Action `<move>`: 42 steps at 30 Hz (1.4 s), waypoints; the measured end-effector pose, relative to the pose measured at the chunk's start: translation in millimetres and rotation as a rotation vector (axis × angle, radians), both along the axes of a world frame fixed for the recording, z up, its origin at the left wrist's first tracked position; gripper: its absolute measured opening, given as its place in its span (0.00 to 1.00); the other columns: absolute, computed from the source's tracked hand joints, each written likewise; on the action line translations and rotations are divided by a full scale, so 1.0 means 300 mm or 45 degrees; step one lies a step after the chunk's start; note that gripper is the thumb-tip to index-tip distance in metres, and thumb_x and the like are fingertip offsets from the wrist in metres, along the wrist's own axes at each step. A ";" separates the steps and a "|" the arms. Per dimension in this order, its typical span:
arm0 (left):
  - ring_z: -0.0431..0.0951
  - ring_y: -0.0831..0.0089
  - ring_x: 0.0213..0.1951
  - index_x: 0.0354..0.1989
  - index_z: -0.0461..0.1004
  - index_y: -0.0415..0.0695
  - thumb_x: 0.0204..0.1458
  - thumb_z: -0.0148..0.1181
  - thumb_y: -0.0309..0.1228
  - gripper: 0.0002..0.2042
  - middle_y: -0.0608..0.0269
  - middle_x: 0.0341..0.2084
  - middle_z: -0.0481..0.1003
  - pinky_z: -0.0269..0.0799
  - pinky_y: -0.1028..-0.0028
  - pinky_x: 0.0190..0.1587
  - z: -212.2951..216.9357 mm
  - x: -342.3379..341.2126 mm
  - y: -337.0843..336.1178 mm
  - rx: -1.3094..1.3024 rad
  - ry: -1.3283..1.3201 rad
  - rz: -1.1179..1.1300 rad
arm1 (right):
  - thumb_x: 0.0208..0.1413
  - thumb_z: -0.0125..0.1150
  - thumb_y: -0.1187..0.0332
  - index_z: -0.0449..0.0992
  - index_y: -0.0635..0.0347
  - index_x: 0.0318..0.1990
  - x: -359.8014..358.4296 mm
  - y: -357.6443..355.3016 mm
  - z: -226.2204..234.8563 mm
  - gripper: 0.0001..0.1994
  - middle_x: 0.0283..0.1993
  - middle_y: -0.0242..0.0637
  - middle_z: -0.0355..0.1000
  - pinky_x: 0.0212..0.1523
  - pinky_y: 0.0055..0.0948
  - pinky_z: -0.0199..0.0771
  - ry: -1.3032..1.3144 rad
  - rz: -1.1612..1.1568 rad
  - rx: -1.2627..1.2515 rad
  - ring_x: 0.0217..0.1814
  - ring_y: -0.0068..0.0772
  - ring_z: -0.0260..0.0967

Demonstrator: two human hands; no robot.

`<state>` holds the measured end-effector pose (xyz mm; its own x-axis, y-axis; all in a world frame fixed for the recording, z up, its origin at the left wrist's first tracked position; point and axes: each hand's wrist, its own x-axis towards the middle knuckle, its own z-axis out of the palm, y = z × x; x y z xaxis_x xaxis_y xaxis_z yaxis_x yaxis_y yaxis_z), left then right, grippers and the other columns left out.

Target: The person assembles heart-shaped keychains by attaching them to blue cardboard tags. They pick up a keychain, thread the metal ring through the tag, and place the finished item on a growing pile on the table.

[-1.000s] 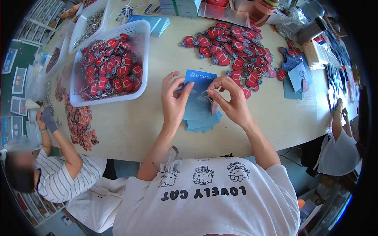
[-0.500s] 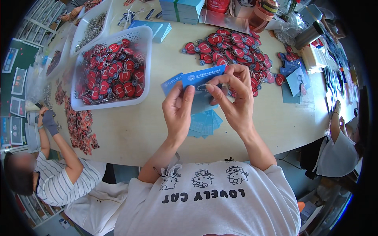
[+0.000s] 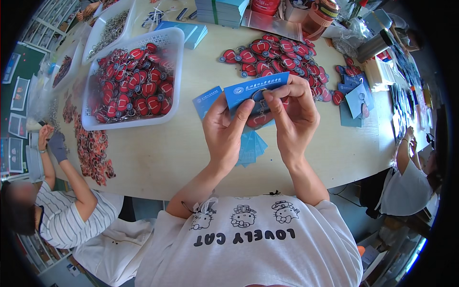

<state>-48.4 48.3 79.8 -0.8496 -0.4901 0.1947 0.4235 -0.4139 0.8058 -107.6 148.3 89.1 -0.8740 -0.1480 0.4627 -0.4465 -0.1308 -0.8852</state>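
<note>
Pale tabletop [image 3: 158,158] crowded with red keychains and blue cards, two hands raised together over its near edge.

Both hands pinch one blue card [image 3: 256,88] above the table's middle-front: the left hand [image 3: 224,131] grips its lower left part with thumb across the face, the right hand [image 3: 294,115] holds its right end, fingertips pressing a red keychain [image 3: 260,119] and its ring against the card. Below them a small stack of blue cards [image 3: 251,148] lies on the tabletop, with another card [image 3: 205,100] just left of the hands. A heap of keychains [image 3: 277,55] spreads toward the far right edge; a white basket [image 3: 174,71] of keychains sits at the far left. Another person's gloved hand [image 3: 58,146] works at the left edge, among more keychains [image 3: 93,153]. A third person sits at the right edge.
</note>
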 end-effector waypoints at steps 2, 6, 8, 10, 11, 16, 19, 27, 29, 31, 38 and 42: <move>0.73 0.81 0.41 0.46 0.71 0.36 0.55 0.59 0.23 0.11 0.64 0.39 0.75 0.69 0.78 0.46 0.000 0.004 0.003 -0.039 0.016 0.014 | 0.46 0.67 0.80 0.73 0.64 0.36 0.002 -0.007 0.007 0.10 0.44 0.37 0.66 0.42 0.21 0.65 -0.041 0.064 -0.128 0.42 0.25 0.65; 0.74 0.79 0.42 0.46 0.71 0.35 0.55 0.59 0.22 0.11 0.62 0.40 0.75 0.69 0.78 0.46 0.005 0.009 0.015 -0.079 0.038 0.032 | 0.47 0.66 0.81 0.69 0.64 0.41 0.001 -0.014 0.018 0.15 0.43 0.36 0.66 0.44 0.22 0.68 -0.096 0.145 -0.315 0.43 0.22 0.66; 0.74 0.79 0.42 0.46 0.71 0.35 0.55 0.59 0.22 0.11 0.62 0.40 0.75 0.69 0.78 0.46 0.005 0.014 0.017 -0.072 0.037 0.050 | 0.47 0.67 0.82 0.67 0.64 0.43 0.005 -0.009 0.018 0.17 0.43 0.37 0.66 0.45 0.22 0.69 -0.119 0.180 -0.316 0.44 0.23 0.67; 0.74 0.79 0.42 0.46 0.71 0.35 0.55 0.58 0.22 0.11 0.62 0.40 0.75 0.69 0.78 0.46 0.001 0.010 0.015 -0.048 0.030 0.065 | 0.47 0.67 0.81 0.66 0.65 0.43 0.010 -0.009 0.028 0.18 0.43 0.37 0.67 0.44 0.22 0.70 -0.151 0.196 -0.347 0.43 0.22 0.68; 0.74 0.79 0.42 0.46 0.71 0.35 0.56 0.57 0.22 0.11 0.62 0.40 0.75 0.69 0.78 0.47 0.000 0.010 0.015 -0.030 0.033 0.050 | 0.48 0.67 0.81 0.66 0.65 0.44 0.015 -0.016 0.043 0.18 0.42 0.36 0.67 0.44 0.21 0.70 -0.172 0.195 -0.379 0.43 0.22 0.68; 0.73 0.80 0.41 0.47 0.70 0.36 0.59 0.53 0.25 0.10 0.63 0.40 0.74 0.68 0.79 0.46 0.018 0.010 0.010 -0.121 0.068 0.043 | 0.52 0.64 0.78 0.67 0.67 0.44 0.035 -0.001 0.108 0.13 0.37 0.34 0.71 0.37 0.18 0.72 -0.368 0.328 -0.313 0.38 0.18 0.69; 0.72 0.81 0.40 0.48 0.68 0.37 0.60 0.51 0.26 0.10 0.64 0.39 0.74 0.68 0.79 0.44 0.033 0.018 0.012 -0.185 0.071 0.041 | 0.56 0.61 0.75 0.71 0.69 0.40 0.023 0.018 0.101 0.08 0.36 0.30 0.71 0.34 0.15 0.70 -0.282 0.406 -0.152 0.35 0.14 0.67; 0.70 0.80 0.44 0.51 0.67 0.34 0.61 0.50 0.26 0.12 0.61 0.42 0.72 0.65 0.77 0.49 0.062 0.032 0.018 -0.187 0.028 0.082 | 0.56 0.59 0.77 0.71 0.69 0.43 0.044 0.016 0.114 0.09 0.35 0.29 0.70 0.36 0.15 0.66 -0.203 0.355 -0.017 0.36 0.13 0.64; 0.70 0.80 0.45 0.51 0.66 0.34 0.60 0.51 0.25 0.13 0.61 0.44 0.72 0.65 0.77 0.49 0.032 0.025 0.010 -0.209 -0.012 0.084 | 0.55 0.58 0.80 0.70 0.69 0.45 0.029 0.018 0.090 0.11 0.36 0.29 0.70 0.37 0.17 0.67 -0.080 0.321 0.144 0.36 0.15 0.65; 0.70 0.79 0.46 0.52 0.66 0.35 0.60 0.51 0.25 0.13 0.61 0.45 0.71 0.65 0.76 0.49 0.000 0.021 0.005 -0.248 -0.018 0.044 | 0.55 0.58 0.80 0.69 0.69 0.46 0.020 0.030 0.069 0.12 0.37 0.30 0.70 0.38 0.18 0.67 -0.146 0.330 0.163 0.37 0.16 0.65; 0.71 0.57 0.44 0.49 0.66 0.35 0.54 0.58 0.43 0.23 0.50 0.40 0.69 0.68 0.63 0.42 -0.130 0.052 -0.221 -2.035 -0.527 0.376 | 0.53 0.60 0.78 0.66 0.66 0.56 -0.156 0.449 -0.042 0.22 0.47 0.39 0.72 0.49 0.27 0.72 -0.565 -0.272 -0.176 0.49 0.32 0.72; 0.69 0.54 0.44 0.54 0.62 0.26 0.51 0.55 0.55 0.38 0.46 0.39 0.69 0.69 0.61 0.42 -0.185 0.078 -0.212 -2.246 -1.133 0.372 | 0.57 0.60 0.66 0.65 0.71 0.55 -0.386 0.831 -0.058 0.22 0.47 0.42 0.73 0.50 0.28 0.69 -0.107 -0.771 0.647 0.50 0.33 0.70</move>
